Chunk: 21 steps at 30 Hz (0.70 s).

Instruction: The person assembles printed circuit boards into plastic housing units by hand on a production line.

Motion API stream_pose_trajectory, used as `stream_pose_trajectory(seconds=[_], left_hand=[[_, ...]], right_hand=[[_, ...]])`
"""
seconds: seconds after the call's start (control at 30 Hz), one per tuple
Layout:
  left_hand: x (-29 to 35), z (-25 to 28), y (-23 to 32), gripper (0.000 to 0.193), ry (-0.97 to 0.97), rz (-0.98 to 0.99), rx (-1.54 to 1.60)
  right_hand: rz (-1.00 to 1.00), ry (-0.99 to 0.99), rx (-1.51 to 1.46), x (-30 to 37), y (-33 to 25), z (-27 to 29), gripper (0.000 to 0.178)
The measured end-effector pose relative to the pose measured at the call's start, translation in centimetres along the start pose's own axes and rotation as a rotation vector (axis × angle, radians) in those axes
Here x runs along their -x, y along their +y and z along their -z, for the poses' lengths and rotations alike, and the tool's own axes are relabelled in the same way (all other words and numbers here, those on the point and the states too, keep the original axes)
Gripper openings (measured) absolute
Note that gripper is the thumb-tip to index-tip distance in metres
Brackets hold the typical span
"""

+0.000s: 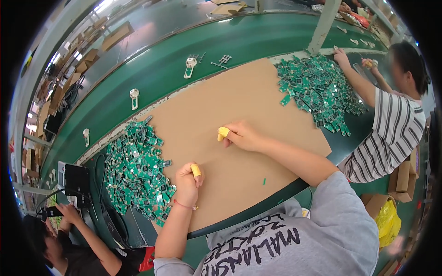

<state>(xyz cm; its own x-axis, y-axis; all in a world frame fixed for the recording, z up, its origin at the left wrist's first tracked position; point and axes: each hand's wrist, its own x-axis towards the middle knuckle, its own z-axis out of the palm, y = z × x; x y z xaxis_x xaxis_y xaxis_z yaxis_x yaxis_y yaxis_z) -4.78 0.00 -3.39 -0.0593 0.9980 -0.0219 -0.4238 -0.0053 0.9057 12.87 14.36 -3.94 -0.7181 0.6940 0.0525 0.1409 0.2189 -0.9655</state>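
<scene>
Small green circuit boards (pixel 136 172) are heaped just beside the left hand (pixel 187 179), along the edge of a brown cardboard sheet (pixel 230 184), while a second heap (pixel 317 89) is piled at the sheet's far right, near a co-worker's hand (pixel 341 60). The left hand is held loosely curled; the right hand (pixel 245 135) is held over the middle of the sheet with its fingers bent inward. Whether anything is gripped in either cannot be told. One digit on each is wrapped in a yellow covering (pixel 223 133). The boards are judged to be light, stiff and thin, easily slid, with mounted parts that could be damaged by pressure; they are best taken by their edges. Large dark lettering is printed across a grey shirt (pixel 336 221); any marking on the boards is too small to be read.
</scene>
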Motion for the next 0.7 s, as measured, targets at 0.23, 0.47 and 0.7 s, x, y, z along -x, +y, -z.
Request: stream_pose_trajectory(seconds=[0.23, 0.47, 0.7], left_hand=[[0.5, -1.0, 0.3, 0.019, 0.209, -0.038, -0.380], [3.8, -6.6, 4.7, 0.025, -0.900, -0.338, -1.043], [5.4, -10.6, 6.1, 0.034, -1.339, -0.771, -0.964]], right_hand=[[0.081, 0.030, 0.076, 0.2, -0.3, 0.0, 0.022], [0.532, -0.276, -0.112, 4.3, -8.1, -3.3, 0.022], [0.499, -0.517, -0.628, 9.5, -11.3, -10.1, 0.024]])
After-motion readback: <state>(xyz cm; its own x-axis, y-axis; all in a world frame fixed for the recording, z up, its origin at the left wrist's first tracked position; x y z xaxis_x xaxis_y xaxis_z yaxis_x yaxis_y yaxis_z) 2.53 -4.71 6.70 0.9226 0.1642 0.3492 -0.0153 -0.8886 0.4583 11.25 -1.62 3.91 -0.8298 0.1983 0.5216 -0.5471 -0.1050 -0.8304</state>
